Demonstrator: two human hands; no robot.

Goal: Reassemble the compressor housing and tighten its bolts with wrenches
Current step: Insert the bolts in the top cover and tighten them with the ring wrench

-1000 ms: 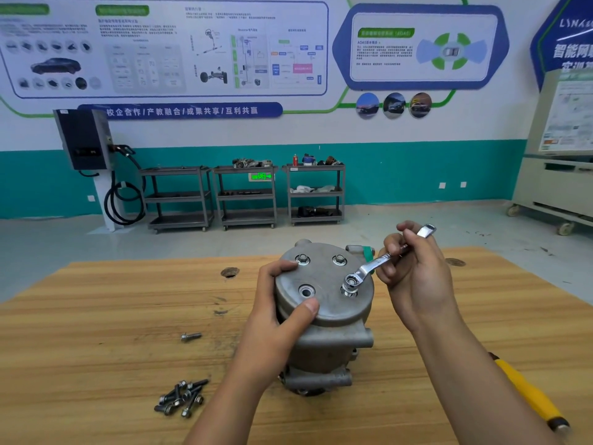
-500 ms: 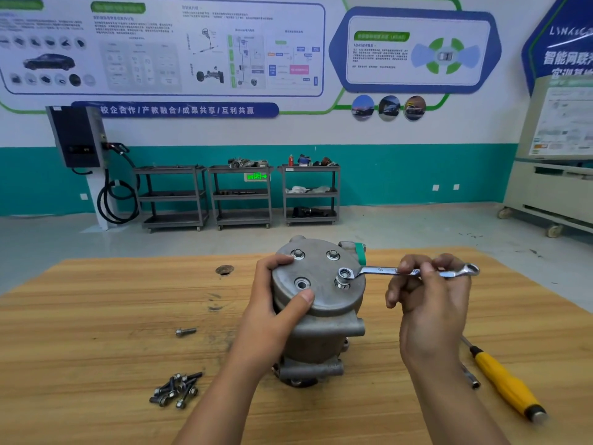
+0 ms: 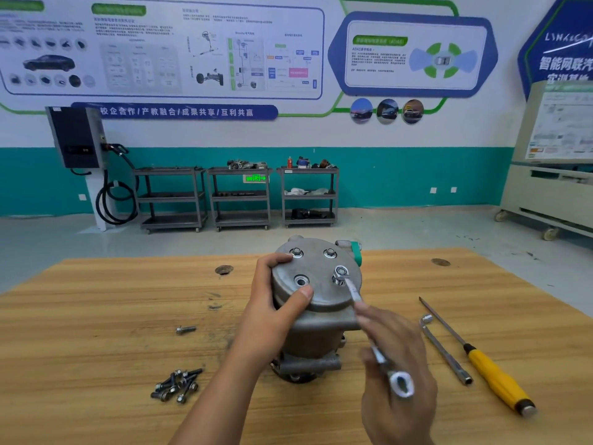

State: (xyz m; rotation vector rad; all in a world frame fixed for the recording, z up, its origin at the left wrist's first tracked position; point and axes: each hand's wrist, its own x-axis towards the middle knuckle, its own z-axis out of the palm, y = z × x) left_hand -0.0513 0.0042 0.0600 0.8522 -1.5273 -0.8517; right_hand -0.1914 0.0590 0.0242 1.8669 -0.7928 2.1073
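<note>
The compressor housing (image 3: 321, 293) is stood upright on the wooden worktop (image 3: 96, 316), with its round cover turned up. It is gripped from its left side by the left hand (image 3: 276, 306): the fingers are curled round the far rim of the cover and the thumb is pressed flat on the cover's near edge. Two bolts (image 3: 296, 252) are seen seated at the far side of the cover, and an open bolt hole (image 3: 301, 280) is seen just beyond the thumb.

The ring end of a wrench (image 3: 352, 290) is set over a bolt on the right part of the cover, and its shank is slanted down off the housing's near right edge. The shank is held by the right hand (image 3: 398, 374), just right of the housing; the hand is motion-blurred, so how the fingers lie cannot be told exactly.

Left of the housing a single bolt (image 3: 185, 329) is laid alone, and nearer the viewer a heap of bolts (image 3: 178, 384) is gathered. Right of the housing an L-shaped socket wrench (image 3: 444, 351) and a yellow-handled screwdriver (image 3: 491, 370) are laid side by side.
</note>
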